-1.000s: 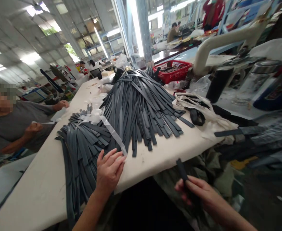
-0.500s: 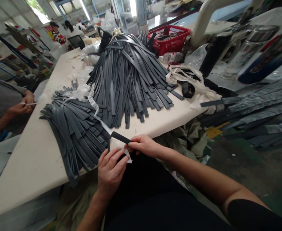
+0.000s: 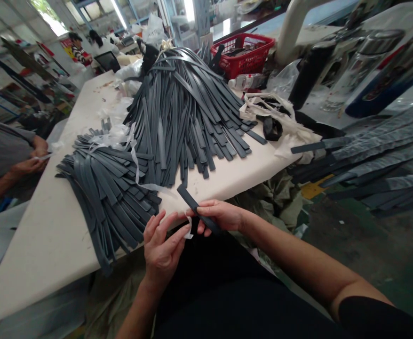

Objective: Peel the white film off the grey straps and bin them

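My right hand (image 3: 222,215) is closed on a dark grey flat strip (image 3: 188,197), whose far end points up and left over the table edge. Between the thumb and fingers of my left hand (image 3: 164,245) is pinched the end of a thin white tape (image 3: 189,230). More of the white tape runs from near the strip back across the table to the smaller bundle. That smaller bundle of grey strips (image 3: 107,188) fans out just beyond my left hand. Behind it lies a larger heap of grey strips (image 3: 178,113).
A red basket (image 3: 242,59) and a plastic bottle (image 3: 245,82) stand behind the heap. White and black scraps (image 3: 280,120) lie at the table's right. More strips (image 3: 379,160) hang at far right. Another person's hands (image 3: 32,162) hold something white at left.
The grey strip has turned steeper in my right hand, which has shifted slightly right. The white tape now hangs slack in a curve, where it was straighter before. My left hand barely moved.
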The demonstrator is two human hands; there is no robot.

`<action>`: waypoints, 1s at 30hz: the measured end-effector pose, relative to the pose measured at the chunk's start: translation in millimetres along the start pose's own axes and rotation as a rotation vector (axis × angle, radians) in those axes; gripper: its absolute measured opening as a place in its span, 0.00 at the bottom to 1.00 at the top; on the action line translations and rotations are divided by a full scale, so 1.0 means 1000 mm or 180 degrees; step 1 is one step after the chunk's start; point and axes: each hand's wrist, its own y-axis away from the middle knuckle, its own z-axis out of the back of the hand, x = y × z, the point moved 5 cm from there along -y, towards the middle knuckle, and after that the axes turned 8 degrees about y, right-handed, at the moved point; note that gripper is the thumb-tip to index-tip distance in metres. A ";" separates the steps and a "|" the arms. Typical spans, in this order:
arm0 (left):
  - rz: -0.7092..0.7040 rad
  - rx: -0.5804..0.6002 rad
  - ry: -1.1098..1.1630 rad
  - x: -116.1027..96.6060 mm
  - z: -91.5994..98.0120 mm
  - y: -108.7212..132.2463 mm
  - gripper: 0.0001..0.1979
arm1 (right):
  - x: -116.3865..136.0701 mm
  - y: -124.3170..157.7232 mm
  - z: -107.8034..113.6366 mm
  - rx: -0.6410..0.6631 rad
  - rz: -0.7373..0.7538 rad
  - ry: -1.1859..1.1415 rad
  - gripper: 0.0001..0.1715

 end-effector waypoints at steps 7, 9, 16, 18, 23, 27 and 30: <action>0.1175 0.0152 0.1329 0.009 -0.009 0.017 0.14 | 0.018 -0.002 0.005 -0.0429 0.0315 0.0510 0.30; 0.1941 0.0318 0.1976 0.014 -0.016 0.025 0.15 | 0.032 -0.001 0.000 -0.0625 0.0475 0.0943 0.27; 0.3374 0.0451 0.2880 0.018 -0.034 0.022 0.26 | 0.066 -0.003 -0.023 -0.0918 0.0751 0.2040 0.15; 0.3523 0.0521 0.2770 0.019 -0.038 0.017 0.19 | 0.068 -0.005 -0.027 -0.0927 0.0742 0.2185 0.15; 0.3827 0.0666 0.3213 0.022 -0.051 0.011 0.18 | 0.068 -0.006 -0.030 -0.0961 0.0831 0.2452 0.13; 0.4444 -0.0061 0.3984 0.026 -0.061 0.007 0.20 | 0.071 0.008 -0.020 -0.1376 0.0979 0.2552 0.14; 0.4702 -0.0801 0.4443 0.028 -0.066 -0.001 0.21 | 0.067 0.035 -0.010 -0.1916 0.1168 0.2750 0.17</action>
